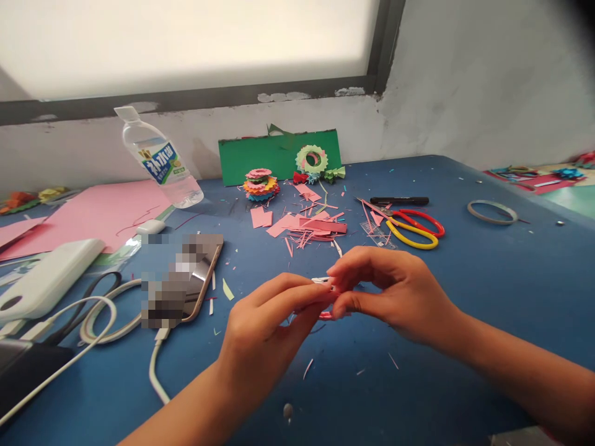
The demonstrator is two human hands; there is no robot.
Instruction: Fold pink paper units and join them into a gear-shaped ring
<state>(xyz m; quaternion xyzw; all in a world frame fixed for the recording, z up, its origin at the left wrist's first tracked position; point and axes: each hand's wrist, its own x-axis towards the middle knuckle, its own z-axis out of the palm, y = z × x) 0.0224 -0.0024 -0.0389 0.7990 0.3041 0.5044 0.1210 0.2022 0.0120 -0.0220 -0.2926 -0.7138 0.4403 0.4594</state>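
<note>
My left hand [264, 328] and my right hand [390, 288] meet over the blue table [465, 297], fingertips pinched together on a small pink paper piece [326, 314], most of it hidden by the fingers. A bit of white shows at the fingertips. Beyond the hands lies a pile of pink paper scraps [309, 224]. Red-and-yellow scissors [413, 228] lie to the right of the scraps, a black pen [400, 201] just behind them.
A stack of coloured paper rosettes [261, 184] and a green card [279, 155] with a paper ring stand at the back wall. A water bottle [160, 158] leans left of them over pink sheets [97, 214]. A phone [186, 279], white cables [100, 316], a white power bank [49, 277] and a tape ring [491, 212] also lie about.
</note>
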